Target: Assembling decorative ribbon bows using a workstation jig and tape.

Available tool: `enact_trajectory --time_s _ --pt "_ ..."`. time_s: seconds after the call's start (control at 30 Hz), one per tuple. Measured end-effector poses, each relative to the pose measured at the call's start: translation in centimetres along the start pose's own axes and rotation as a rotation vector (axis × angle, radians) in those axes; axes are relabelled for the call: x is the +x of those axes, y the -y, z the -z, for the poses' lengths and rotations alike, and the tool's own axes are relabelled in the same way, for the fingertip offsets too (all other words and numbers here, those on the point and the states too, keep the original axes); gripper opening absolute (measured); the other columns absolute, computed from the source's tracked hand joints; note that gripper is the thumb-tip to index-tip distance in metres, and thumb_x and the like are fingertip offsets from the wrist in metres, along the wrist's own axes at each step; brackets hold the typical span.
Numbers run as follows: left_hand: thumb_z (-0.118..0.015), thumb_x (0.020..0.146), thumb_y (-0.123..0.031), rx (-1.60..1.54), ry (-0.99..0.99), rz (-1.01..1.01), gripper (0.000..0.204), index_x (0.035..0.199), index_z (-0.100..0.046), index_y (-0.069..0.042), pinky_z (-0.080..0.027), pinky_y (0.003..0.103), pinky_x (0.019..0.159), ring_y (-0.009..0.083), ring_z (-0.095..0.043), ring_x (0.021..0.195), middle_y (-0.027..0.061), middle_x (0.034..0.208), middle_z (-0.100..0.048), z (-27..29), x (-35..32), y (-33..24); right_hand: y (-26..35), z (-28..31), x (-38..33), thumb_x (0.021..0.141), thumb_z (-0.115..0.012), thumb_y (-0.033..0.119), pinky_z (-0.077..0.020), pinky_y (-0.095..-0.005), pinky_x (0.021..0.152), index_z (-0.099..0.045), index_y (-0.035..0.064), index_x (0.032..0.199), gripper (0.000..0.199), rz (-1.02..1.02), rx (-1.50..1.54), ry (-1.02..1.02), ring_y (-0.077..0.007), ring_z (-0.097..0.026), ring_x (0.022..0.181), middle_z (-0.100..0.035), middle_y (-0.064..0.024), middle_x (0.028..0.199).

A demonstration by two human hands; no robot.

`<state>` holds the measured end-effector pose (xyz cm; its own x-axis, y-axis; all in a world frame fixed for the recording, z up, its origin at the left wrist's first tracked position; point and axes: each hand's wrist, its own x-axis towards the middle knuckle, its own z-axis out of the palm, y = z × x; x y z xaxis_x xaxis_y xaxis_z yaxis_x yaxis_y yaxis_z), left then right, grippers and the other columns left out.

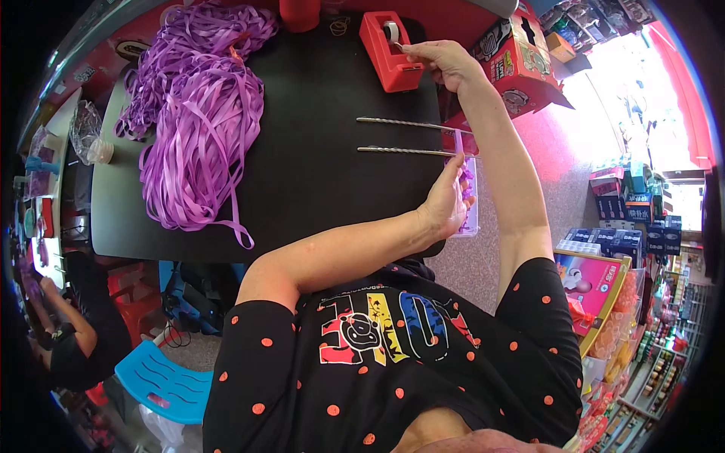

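Two bare hands at the right edge of a dark tabletop [310, 181], seen from above. The left hand [444, 204] was half closed, its thumb extended against a narrow strip of purple ribbon [458, 141] and its fingers curled on the far side, so that the strip was held at the thumb tip. Just beyond that thumb, the strip crossed two twisted metal rods [400, 151], which lay parallel and reached leftward over the table. A translucent container [471, 228] with purple pieces stood just right of the left hand's fingers and was partly hidden by them.

The right hand [445, 64], farther forward than the left, had thumb and forefinger drawn together in a pinch at a red tape dispenser [400, 74], close to its tape roll [391, 32]; whether tape lay between the fingertips could not be told. The dispenser stood on the table, immediately left of this hand. To the right of the same hand was a red printed carton [521, 75].

Well to the left of both hands, a large heap of purple ribbon [200, 151] covered the table's far left part, one loose end trailing toward the wearer. Farther left and nearer the wearer stood a blue stool [166, 385].
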<state>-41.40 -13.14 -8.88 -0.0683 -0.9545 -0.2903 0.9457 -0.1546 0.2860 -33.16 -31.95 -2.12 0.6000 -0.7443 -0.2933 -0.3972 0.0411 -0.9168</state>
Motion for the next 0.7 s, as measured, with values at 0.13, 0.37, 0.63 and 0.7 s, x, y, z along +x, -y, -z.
enact_trajectory --time_s 0.13,0.37,0.63,0.7 --pt "-0.044 0.089 -0.058 -0.003 -0.006 0.006 0.089 0.148 0.002 -0.011 -0.006 0.047 0.112 0.0305 0.004 0.142 0.0079 0.156 0.006 0.0 -0.1 0.0 1.1 1.1 0.0 0.077 -0.075 0.026 -0.0276 -0.0179 0.049 -0.068 0.0078 0.084 0.020 -0.020 0.137 0.047 -0.0010 -0.040 0.057 -0.060 0.0061 0.073" --pt "-0.044 0.089 -0.058 -0.009 -0.021 -0.006 0.087 0.148 0.000 -0.012 -0.008 0.047 0.112 0.0305 0.003 0.142 0.0083 0.156 0.005 0.0 -0.1 0.0 0.0 1.1 -4.3 0.078 -0.074 0.026 -0.0277 -0.0168 0.049 -0.069 0.0074 0.086 0.021 0.061 0.077 0.057 -0.0007 -0.040 0.058 -0.059 0.0051 0.074" --pt "-0.044 0.090 -0.053 -0.005 0.021 0.014 0.076 0.147 -0.012 -0.016 -0.010 0.045 0.112 0.0284 -0.001 0.142 0.0070 0.155 -0.002 -0.1 -0.4 -0.6 -2.8 0.0 -5.1 0.077 -0.076 0.026 -0.0261 -0.0164 0.049 -0.070 0.0080 0.086 0.021 0.030 0.143 -0.022 -0.0001 -0.039 0.055 -0.062 0.0031 0.074" --pt "-0.045 0.090 -0.053 -0.007 0.065 -0.001 0.070 0.145 -0.021 -0.017 -0.014 0.044 0.110 0.0270 -0.010 0.139 0.0055 0.153 -0.010 -0.2 -0.4 -0.7 -3.0 -0.3 -5.0 0.077 -0.076 0.027 -0.0313 -0.0173 0.050 -0.071 0.0064 0.085 0.023 0.128 0.093 -0.052 -0.0020 -0.045 0.056 -0.064 0.0014 0.073"
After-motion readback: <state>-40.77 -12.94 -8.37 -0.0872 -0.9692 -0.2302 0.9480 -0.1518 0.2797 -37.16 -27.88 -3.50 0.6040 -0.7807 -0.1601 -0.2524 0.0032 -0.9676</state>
